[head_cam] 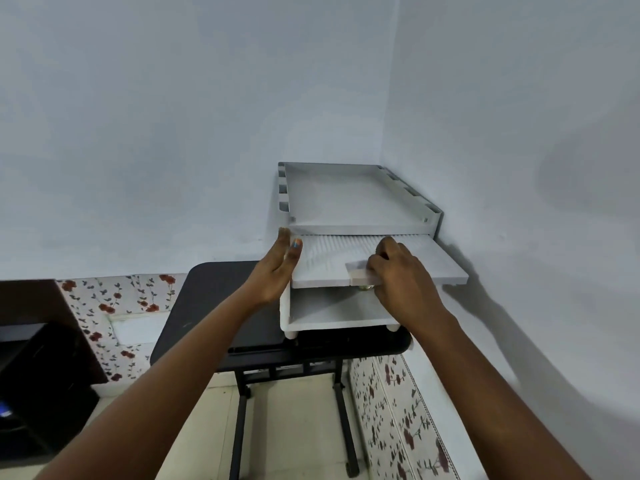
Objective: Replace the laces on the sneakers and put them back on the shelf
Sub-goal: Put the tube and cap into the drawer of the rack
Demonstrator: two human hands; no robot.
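Note:
A white plastic shelf unit (349, 188) stands in the room corner on a black table (214, 306). Its front flap door (433, 265) is swung up and lies level. My right hand (401, 271) grips the flap's front edge at its handle (360, 277). My left hand (282, 265) rests flat, fingers apart, against the shelf's left front corner and holds nothing. The compartment under the flap shows a bare white floor (332, 311) and a small shiny object just under the handle. No sneakers or laces are in view.
The table stands on black legs with castors (353, 469) over a pale tiled floor. Floral skirting (117, 306) runs along the walls. Dark furniture (38, 375) stands at the left. Plain walls close in behind and to the right of the shelf.

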